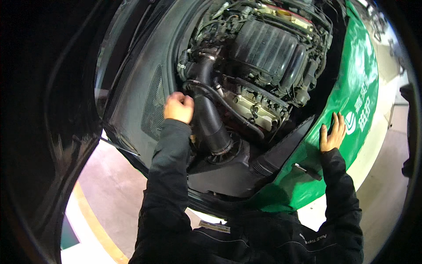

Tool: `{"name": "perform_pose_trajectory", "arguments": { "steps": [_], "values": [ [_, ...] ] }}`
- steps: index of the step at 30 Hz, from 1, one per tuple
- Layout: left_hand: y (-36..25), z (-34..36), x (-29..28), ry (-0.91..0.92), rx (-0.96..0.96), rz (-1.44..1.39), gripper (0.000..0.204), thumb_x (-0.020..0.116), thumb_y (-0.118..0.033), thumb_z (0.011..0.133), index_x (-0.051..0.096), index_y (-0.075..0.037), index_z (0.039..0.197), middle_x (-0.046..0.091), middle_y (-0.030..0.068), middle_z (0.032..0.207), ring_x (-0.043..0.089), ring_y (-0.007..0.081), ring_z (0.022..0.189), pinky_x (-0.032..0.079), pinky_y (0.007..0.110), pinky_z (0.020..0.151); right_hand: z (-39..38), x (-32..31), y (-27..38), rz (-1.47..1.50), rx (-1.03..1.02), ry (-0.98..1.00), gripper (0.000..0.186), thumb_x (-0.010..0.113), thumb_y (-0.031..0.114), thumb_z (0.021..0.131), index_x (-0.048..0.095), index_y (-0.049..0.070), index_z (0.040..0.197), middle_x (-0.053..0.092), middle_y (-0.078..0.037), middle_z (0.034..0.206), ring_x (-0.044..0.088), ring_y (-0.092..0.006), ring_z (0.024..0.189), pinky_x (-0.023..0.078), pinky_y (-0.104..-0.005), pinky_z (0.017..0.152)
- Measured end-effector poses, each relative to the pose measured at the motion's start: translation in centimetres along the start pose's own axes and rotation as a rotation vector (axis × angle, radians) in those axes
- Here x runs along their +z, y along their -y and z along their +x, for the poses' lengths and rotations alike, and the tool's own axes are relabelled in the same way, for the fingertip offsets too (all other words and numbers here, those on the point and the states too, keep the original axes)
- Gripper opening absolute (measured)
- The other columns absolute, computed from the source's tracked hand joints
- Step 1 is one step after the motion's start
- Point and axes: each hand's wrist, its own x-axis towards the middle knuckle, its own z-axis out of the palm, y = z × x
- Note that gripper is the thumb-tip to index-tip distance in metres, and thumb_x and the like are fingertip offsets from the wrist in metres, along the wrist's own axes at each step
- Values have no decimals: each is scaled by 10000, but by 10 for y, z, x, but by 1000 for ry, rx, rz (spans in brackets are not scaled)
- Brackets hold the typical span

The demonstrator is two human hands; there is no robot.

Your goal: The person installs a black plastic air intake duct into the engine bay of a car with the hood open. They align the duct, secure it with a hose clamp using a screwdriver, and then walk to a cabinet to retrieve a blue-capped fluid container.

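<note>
My left hand [178, 107] is at the left side of the engine bay, fingers curled beside the large black intake pipe [210, 123] and a thinner black hose [231, 108]; whatever its fingers may hold is hidden. The pipe meets a black housing [206, 176] lower down. My right hand [333, 134] lies with fingers apart on a green protective cover [354, 57] draped over the car's edge. A small dark object with a pale metallic end [312, 172] rests on the cover just below that hand. A ribbed black engine cover [263, 48] fills the upper middle.
The dark raised hood [52, 101] and a thin rod [123, 147] are at the left. A black scuttle panel with mesh grille [151, 105] borders the engine bay. Floor [101, 193] with a yellow stripe shows lower left and more floor [382, 163] at right.
</note>
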Motion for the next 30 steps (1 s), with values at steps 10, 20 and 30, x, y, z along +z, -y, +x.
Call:
{"name": "perform_pose_trajectory", "arguments": {
  "steps": [10, 20, 30],
  "values": [
    [-23, 229, 38, 19, -159, -343, 832, 434, -611, 1039, 578, 154, 1334, 628, 298, 1355, 595, 384, 1279, 425, 425, 1072, 4, -6, 2, 5, 10, 21, 647, 577, 396, 950, 487, 74, 1504, 444, -208, 1556, 367, -403, 1475, 211, -559, 1215],
    [7, 207, 7, 293, -216, -1282, 263, 472, -141, 1085, 669, 29, 1042, 651, 62, 848, 597, 143, 658, 530, 233, 558, 2, -3, -1, 50, 20, 40, 632, 579, 363, 950, 500, 42, 1489, 435, -226, 1565, 374, -412, 1472, 222, -559, 1207],
    [11, 205, 47, 194, 193, -973, 239, 495, 26, 1017, 712, -72, 1032, 604, -48, 826, 489, 61, 704, 393, 227, 629, 3, -4, 1, 9, 15, 39, 628, 580, 349, 945, 499, 42, 1487, 434, -230, 1561, 369, -424, 1468, 234, -551, 1209]
  ]
}}
